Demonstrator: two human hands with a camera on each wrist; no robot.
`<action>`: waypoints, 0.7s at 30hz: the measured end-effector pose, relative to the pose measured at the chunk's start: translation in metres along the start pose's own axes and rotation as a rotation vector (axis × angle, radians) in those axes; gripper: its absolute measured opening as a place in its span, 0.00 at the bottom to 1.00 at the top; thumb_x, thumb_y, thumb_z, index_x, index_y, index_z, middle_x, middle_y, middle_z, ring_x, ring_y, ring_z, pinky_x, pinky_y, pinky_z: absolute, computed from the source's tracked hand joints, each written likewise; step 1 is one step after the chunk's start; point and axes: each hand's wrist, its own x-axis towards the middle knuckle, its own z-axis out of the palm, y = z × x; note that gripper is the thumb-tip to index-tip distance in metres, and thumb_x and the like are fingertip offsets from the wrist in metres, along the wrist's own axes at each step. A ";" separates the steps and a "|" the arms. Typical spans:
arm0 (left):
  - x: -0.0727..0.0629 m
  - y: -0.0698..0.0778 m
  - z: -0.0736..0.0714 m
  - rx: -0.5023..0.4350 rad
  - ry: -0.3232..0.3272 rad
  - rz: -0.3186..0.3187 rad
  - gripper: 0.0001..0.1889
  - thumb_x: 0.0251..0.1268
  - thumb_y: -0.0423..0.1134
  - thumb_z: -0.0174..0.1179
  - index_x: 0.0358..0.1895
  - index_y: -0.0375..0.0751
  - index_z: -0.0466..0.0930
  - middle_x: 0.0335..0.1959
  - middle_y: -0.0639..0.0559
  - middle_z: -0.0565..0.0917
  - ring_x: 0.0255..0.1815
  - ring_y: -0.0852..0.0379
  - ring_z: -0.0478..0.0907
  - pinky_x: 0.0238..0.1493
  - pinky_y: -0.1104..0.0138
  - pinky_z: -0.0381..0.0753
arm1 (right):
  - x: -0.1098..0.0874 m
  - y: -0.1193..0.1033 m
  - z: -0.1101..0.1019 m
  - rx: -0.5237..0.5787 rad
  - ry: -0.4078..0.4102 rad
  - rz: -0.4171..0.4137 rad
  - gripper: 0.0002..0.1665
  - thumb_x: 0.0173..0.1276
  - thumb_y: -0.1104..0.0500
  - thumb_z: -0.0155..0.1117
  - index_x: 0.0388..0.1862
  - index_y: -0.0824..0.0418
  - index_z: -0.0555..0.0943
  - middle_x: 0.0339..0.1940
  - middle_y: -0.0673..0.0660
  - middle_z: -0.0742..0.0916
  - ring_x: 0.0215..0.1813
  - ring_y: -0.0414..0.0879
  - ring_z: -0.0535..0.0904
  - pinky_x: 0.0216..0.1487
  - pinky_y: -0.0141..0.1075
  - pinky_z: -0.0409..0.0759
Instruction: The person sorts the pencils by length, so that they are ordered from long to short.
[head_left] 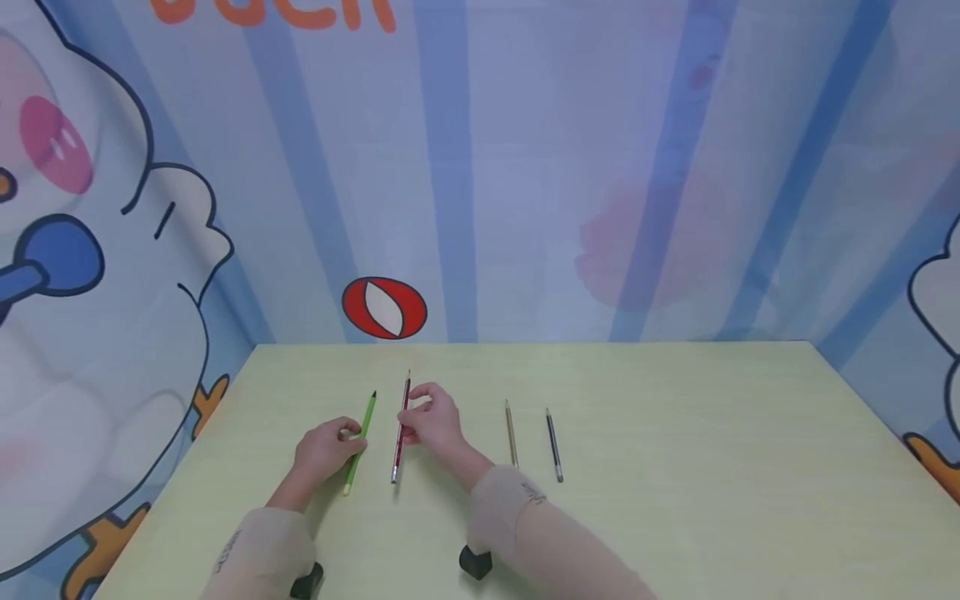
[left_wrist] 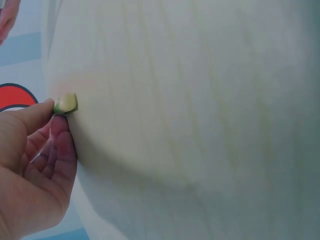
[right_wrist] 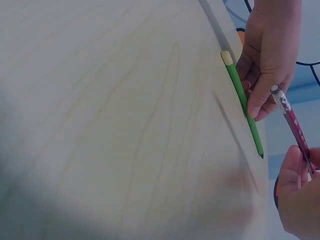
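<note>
My left hand (head_left: 327,450) pinches a green pencil (head_left: 371,410) with a pale yellow end and a dark tip pointing away from me. In the left wrist view, that pale end (left_wrist: 67,102) faces the camera above the fingertips. To its right, my right hand (head_left: 435,421) pinches a dark red pencil (head_left: 397,462) with a silvery eraser end, its tip also pointing away. The right wrist view has both, the green pencil (right_wrist: 240,90) beside the red one (right_wrist: 295,125). The two pencils stay apart, side by side.
Right of the hands, a tan pencil (head_left: 511,429) and a dark pencil (head_left: 554,446) lie on the pale yellow table (head_left: 712,467). The right sleeve (head_left: 525,517) reaches close to the tan pencil's near end. A printed blue cloth (head_left: 517,167) stands behind the table's far edge.
</note>
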 end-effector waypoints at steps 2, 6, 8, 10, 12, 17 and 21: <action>0.001 0.000 0.001 0.004 0.001 0.000 0.16 0.55 0.43 0.56 0.45 0.39 0.74 0.36 0.45 0.81 0.32 0.55 0.73 0.35 0.63 0.67 | 0.000 0.002 0.002 -0.011 0.006 0.001 0.13 0.54 0.69 0.61 0.39 0.61 0.72 0.19 0.56 0.79 0.15 0.40 0.73 0.19 0.30 0.76; 0.003 -0.001 0.003 0.014 0.006 -0.011 0.16 0.55 0.43 0.57 0.45 0.40 0.75 0.35 0.46 0.81 0.31 0.55 0.73 0.34 0.65 0.66 | 0.002 0.006 0.007 -0.044 0.019 0.017 0.12 0.53 0.69 0.61 0.37 0.61 0.74 0.18 0.55 0.78 0.14 0.41 0.73 0.18 0.30 0.75; 0.004 -0.002 0.003 0.016 0.010 -0.011 0.16 0.55 0.43 0.57 0.45 0.40 0.75 0.35 0.46 0.81 0.30 0.56 0.73 0.33 0.66 0.65 | 0.002 0.008 0.009 -0.068 0.027 0.026 0.12 0.53 0.69 0.62 0.37 0.60 0.74 0.18 0.54 0.78 0.14 0.41 0.73 0.18 0.29 0.75; 0.004 -0.002 0.003 0.015 0.012 -0.011 0.16 0.55 0.43 0.56 0.45 0.40 0.75 0.35 0.46 0.81 0.30 0.56 0.73 0.32 0.67 0.65 | 0.002 0.010 0.010 -0.088 0.030 0.035 0.12 0.53 0.69 0.62 0.36 0.60 0.74 0.19 0.54 0.79 0.14 0.41 0.73 0.18 0.29 0.75; 0.004 -0.002 0.004 0.017 0.013 -0.009 0.16 0.55 0.43 0.56 0.45 0.40 0.75 0.34 0.47 0.81 0.29 0.56 0.72 0.31 0.67 0.64 | 0.001 0.011 0.010 -0.107 0.026 0.037 0.12 0.53 0.69 0.62 0.36 0.60 0.74 0.18 0.54 0.79 0.14 0.41 0.73 0.18 0.29 0.75; 0.003 -0.003 0.004 0.013 0.014 -0.006 0.15 0.55 0.43 0.56 0.45 0.39 0.74 0.32 0.47 0.80 0.28 0.57 0.72 0.30 0.68 0.63 | -0.001 0.014 0.009 -0.128 0.002 0.036 0.12 0.53 0.69 0.61 0.36 0.62 0.73 0.18 0.56 0.81 0.12 0.40 0.72 0.17 0.30 0.75; 0.003 -0.003 0.004 0.004 0.009 -0.016 0.16 0.55 0.43 0.56 0.45 0.40 0.74 0.32 0.47 0.80 0.27 0.57 0.72 0.29 0.69 0.64 | 0.000 0.019 0.009 -0.144 0.013 0.048 0.11 0.53 0.70 0.61 0.35 0.64 0.73 0.19 0.56 0.81 0.11 0.39 0.72 0.17 0.30 0.75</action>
